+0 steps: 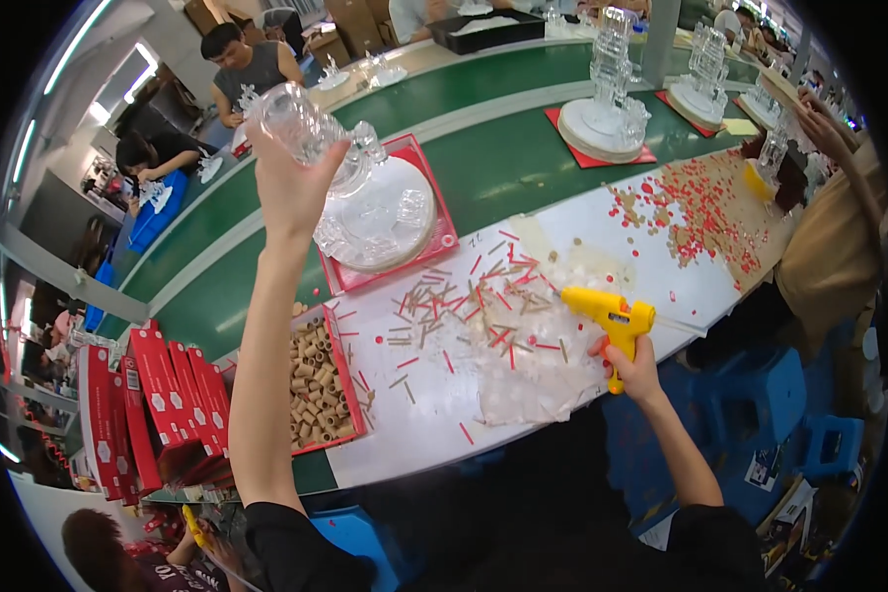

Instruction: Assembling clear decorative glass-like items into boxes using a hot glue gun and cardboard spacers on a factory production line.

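Clear glossy plastic piece (301, 123); yellow smooth plastic glue gun (612, 318); matt white tabletop (444, 414); cardboard tubes (318, 387) in tray.

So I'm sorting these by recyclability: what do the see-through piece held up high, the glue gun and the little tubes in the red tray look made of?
The see-through piece in the left hand looks like clear moulded plastic, glossy with faceted glints; glass can't be ruled out. The glue gun in the right hand looks like matte yellow plastic. The little tubes look like rolled brown paper or card, dull and fibrous in colour.
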Demonstrator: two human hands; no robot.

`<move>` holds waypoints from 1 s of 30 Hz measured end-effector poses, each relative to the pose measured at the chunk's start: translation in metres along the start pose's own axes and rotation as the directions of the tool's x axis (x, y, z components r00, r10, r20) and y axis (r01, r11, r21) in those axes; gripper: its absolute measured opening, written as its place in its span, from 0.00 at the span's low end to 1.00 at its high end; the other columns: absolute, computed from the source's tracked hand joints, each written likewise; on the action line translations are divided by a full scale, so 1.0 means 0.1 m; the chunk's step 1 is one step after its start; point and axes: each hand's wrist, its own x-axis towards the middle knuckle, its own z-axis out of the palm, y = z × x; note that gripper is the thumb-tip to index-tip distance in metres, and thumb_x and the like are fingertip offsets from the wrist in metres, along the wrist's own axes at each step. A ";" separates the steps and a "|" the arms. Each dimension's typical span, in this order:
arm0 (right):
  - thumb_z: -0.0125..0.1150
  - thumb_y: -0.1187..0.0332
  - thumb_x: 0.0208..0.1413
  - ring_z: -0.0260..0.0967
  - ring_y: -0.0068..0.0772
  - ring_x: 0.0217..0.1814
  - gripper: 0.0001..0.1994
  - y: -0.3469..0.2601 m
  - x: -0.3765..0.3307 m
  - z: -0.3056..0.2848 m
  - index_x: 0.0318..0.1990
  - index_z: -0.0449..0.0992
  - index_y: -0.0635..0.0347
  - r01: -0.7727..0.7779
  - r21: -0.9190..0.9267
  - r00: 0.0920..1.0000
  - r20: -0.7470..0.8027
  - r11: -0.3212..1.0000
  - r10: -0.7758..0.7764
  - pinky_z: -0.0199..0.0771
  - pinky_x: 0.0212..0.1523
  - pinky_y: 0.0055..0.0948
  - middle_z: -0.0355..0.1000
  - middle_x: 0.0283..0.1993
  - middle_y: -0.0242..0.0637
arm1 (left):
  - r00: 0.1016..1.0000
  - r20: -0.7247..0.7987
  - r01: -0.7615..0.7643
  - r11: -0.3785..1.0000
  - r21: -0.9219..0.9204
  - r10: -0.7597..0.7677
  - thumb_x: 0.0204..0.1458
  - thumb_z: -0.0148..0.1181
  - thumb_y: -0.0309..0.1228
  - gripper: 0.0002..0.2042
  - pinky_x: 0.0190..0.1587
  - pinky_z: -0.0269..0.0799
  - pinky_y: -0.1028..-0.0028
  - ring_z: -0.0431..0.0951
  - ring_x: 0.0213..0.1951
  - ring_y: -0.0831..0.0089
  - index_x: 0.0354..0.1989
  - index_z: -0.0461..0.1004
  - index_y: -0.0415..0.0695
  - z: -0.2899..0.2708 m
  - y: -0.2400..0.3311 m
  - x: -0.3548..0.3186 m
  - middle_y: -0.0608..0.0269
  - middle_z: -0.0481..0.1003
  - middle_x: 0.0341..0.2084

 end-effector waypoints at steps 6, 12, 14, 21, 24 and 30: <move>0.55 0.69 0.54 0.66 0.18 0.24 0.15 -0.06 0.05 0.10 0.47 0.67 0.66 0.009 -0.014 1.000 0.009 1.000 -0.009 0.70 0.23 0.18 0.75 0.35 0.39 | 0.995 0.093 0.037 0.993 0.110 -0.048 0.43 0.70 0.34 0.36 0.58 0.63 0.67 0.70 0.55 0.53 0.58 0.57 0.30 -0.02 -0.81 0.04 0.42 0.68 0.53; 0.59 0.67 0.54 0.63 0.16 0.23 0.07 0.10 0.02 0.20 0.36 0.72 0.58 0.051 0.023 0.994 -0.101 0.998 -0.049 0.63 0.21 0.18 0.72 0.27 0.30 | 0.920 0.275 0.292 0.956 -0.009 -0.279 0.45 0.67 0.35 0.35 0.64 0.56 0.62 0.62 0.62 0.49 0.62 0.59 0.39 -0.07 -0.77 -0.65 0.41 0.63 0.58; 0.60 0.67 0.56 0.63 0.15 0.23 0.10 0.39 0.00 -0.07 0.43 0.69 0.57 0.113 0.023 0.985 -0.131 0.993 -0.109 0.61 0.21 0.16 0.73 0.30 0.31 | 0.879 0.364 0.347 0.937 -0.045 -0.308 0.47 0.63 0.29 0.30 0.60 0.63 0.61 0.67 0.57 0.50 0.60 0.62 0.40 -0.11 -0.12 -0.98 0.44 0.66 0.54; 0.53 0.66 0.60 0.61 0.17 0.23 0.17 0.68 0.14 -0.28 0.53 0.61 0.62 0.091 -0.002 0.994 -0.063 0.996 -0.090 0.63 0.20 0.15 0.72 0.38 0.38 | 0.987 0.150 -0.079 0.628 0.774 -0.060 0.44 0.63 0.28 0.26 0.57 0.62 0.58 0.66 0.56 0.50 0.54 0.67 0.36 -2.14 1.45 -1.20 0.47 0.69 0.51; 0.52 0.63 0.62 0.61 0.16 0.20 0.15 0.67 0.10 -0.28 0.52 0.63 0.61 0.115 -0.032 0.986 -0.120 0.993 -0.118 0.61 0.19 0.14 0.73 0.36 0.36 | 0.987 -0.107 0.129 0.198 0.972 -0.121 0.48 0.61 0.33 0.30 0.61 0.57 0.56 0.62 0.59 0.49 0.59 0.61 0.35 -2.83 1.12 -0.98 0.46 0.66 0.54; 0.53 0.64 0.60 0.63 0.17 0.25 0.17 0.73 0.20 -0.18 0.53 0.63 0.61 0.082 -0.001 0.993 -0.088 0.997 -0.082 0.64 0.22 0.15 0.72 0.37 0.35 | 0.800 -0.302 0.312 -0.070 0.947 -0.518 0.52 0.59 0.32 0.23 0.46 0.73 0.58 0.76 0.46 0.52 0.56 0.65 0.41 -3.77 0.57 -1.13 0.49 0.76 0.41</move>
